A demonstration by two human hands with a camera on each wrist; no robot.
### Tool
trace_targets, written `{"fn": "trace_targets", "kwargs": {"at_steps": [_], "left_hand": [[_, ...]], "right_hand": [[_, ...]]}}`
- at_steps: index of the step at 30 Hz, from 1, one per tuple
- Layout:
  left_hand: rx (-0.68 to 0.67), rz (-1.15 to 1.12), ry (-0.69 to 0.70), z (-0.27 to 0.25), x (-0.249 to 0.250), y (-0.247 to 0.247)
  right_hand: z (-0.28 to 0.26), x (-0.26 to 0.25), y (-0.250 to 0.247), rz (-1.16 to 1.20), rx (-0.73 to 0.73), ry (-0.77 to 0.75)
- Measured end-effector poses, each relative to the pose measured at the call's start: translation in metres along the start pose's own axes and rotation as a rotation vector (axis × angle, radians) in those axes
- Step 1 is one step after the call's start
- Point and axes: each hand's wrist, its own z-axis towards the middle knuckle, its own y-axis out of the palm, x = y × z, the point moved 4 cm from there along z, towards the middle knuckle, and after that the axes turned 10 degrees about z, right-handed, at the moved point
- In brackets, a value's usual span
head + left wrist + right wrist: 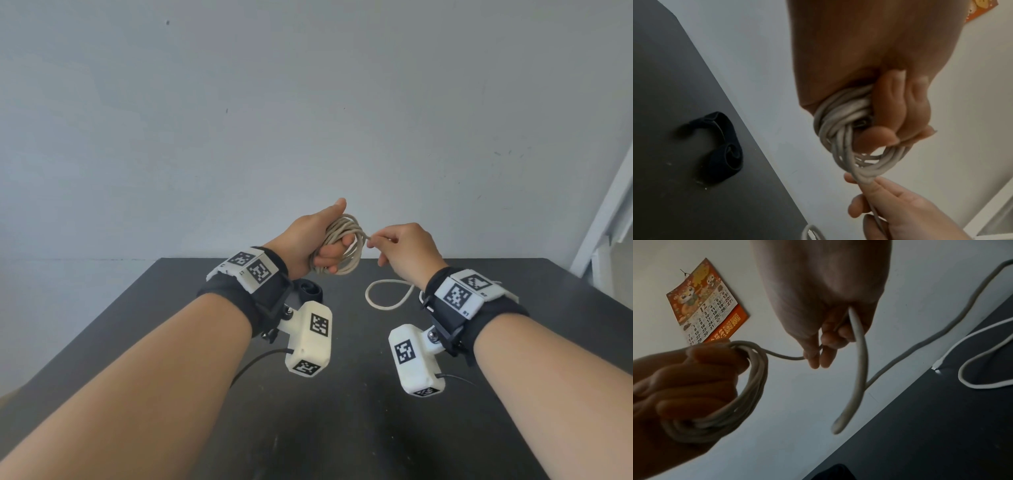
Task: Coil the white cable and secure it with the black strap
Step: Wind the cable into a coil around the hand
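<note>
**Cable mostly wound, strap still waiting on the table**

A person's left hand (310,245) grips a bundle of several loops of the white cable (344,245), fingers curled through the coil and thumb laid along its top, held up above the far edge of a dark table (342,428). The right hand (406,250) pinches the run of cable just beside the coil between thumb and fingertips (815,358), the remaining fingers curled round the cord as it passes through the palm.

From that hand the cable drops away to the table, where a last loose loop (387,294) lies, ending in a small plug visible in the right wrist view. The winding therefore looks well advanced but not finished: one loose stretch appears left to gather, probably a turn or two.

The black strap (721,147) lies untouched on the table, below and beside the left wrist, partly curled on itself and well apart from the coil. Securing has not begun; it would likely call for one hand to keep the loops together while the other fetches and wraps the strap.

A wall calendar (705,305) hangs on the pale wall behind.
</note>
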Motion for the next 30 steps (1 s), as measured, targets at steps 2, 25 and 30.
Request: {"fn": "trace_targets", "kwargs": {"at_steps": [2, 25, 30], "left_hand": [[0.009, -0.037, 0.016, 0.001, 0.003, -0.001], [0.448, -0.224, 0.029, 0.0, 0.006, -0.008], [0.501, 0.052, -0.04, -0.002, 0.0, -0.015]], "right_hand": [[-0.001, -0.002, 0.005, 0.009, -0.036, 0.009], [-0.029, -0.03, 0.051, -0.093, -0.383, -0.003], [-0.031, -0.035, 0.056, -0.196, -0.35, -0.074]]}}
